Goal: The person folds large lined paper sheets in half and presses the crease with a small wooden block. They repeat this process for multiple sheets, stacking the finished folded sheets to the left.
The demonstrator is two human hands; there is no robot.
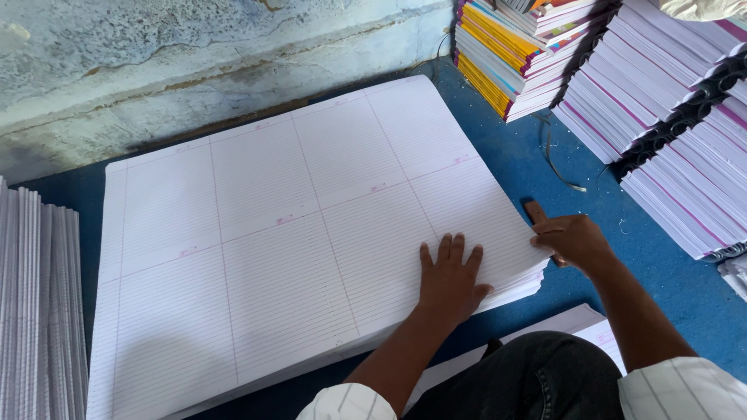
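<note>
Ruled paper stack [296, 225] was pressed flat by the left hand [450, 278], fingers spread; its near-right corner was pinched by the right hand [572, 239].

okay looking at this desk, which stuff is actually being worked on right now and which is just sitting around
In hand:
- big stack of ruled sheets
- left hand, flat on top
- right hand, at the stack's right edge

Lying about:
- colourful books
- piles of white booklets
- folded sheets at far left
- loose strap

Left hand [450, 274] lies flat, fingers spread — right hand [572, 239] curled in a pinching grip, forearm bare.
</note>
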